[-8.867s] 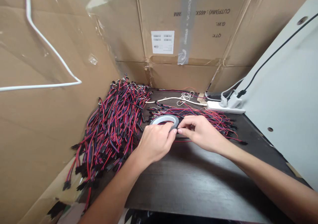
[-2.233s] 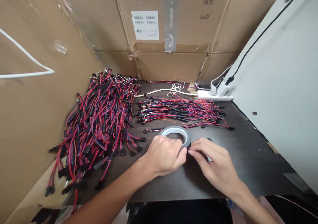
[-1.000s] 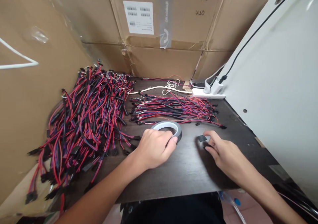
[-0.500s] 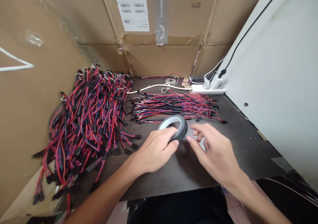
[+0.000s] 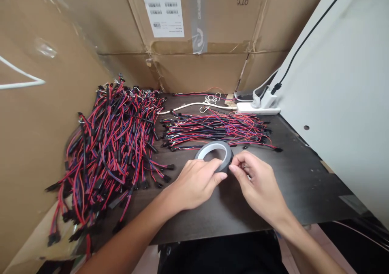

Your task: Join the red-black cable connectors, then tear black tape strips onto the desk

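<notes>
A roll of black tape (image 5: pixel 228 157) with a pale inner core stands tilted above the dark table. My left hand (image 5: pixel 199 181) is closed on its near side, fingers reaching inside the ring and thumb below. My right hand (image 5: pixel 258 179) pinches the tape at the roll's right outer edge, thumb against curled fingers. The exact bit of tape between those fingertips is too small to make out. Just behind the roll lies a flat bundle of red, blue and black wires (image 5: pixel 212 130) with black connectors.
A large heap of similar connector wires (image 5: pixel 118 140) covers the table's left side. At the back are a white power strip (image 5: pixel 258 108) with plugs, a white cable (image 5: pixel 194 104) and white loops (image 5: pixel 212 99). Cardboard (image 5: pixel 200 73) walls the back and left; a white panel (image 5: pixel 343 96) stands right.
My right hand has moved in against the roll's edge and its fingers have closed; a greyish strip seen between it and the roll no longer shows. The left hand keeps its hold.
</notes>
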`<state>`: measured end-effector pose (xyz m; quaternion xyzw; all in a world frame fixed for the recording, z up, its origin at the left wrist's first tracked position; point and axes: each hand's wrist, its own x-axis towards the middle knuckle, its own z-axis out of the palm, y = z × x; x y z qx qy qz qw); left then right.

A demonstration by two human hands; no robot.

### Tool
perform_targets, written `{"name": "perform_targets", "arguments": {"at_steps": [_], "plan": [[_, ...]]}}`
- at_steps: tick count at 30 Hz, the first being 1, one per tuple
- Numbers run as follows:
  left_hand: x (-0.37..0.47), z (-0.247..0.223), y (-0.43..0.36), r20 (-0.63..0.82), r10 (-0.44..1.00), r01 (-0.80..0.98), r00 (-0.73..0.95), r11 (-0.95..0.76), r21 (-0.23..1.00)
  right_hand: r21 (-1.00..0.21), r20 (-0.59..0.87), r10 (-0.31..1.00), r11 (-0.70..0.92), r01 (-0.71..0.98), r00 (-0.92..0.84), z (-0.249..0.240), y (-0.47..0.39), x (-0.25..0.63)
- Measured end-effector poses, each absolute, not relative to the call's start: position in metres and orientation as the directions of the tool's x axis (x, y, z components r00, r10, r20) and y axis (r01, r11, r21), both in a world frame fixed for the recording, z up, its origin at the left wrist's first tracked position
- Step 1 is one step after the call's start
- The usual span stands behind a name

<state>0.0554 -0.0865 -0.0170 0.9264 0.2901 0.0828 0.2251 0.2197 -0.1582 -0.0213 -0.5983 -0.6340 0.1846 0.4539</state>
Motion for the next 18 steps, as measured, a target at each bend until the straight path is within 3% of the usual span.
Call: {"name": "perform_targets", "arguments": {"at_steps": [9,18], "plan": [[0.053,-0.013,-0.079,0.067,0.566,0.408,0.822,-0.666,0.625,-0.754,0.407,0.913,0.334,0.566,0.003,-0.017,-0.174,0.215],[0.052,-0.012,-0.073,0.042,0.556,0.427,0.830,-0.683,0.593,-0.800,0.339,0.941,0.284,0.529,0.007,-0.017,-0.183,0.215]]}}
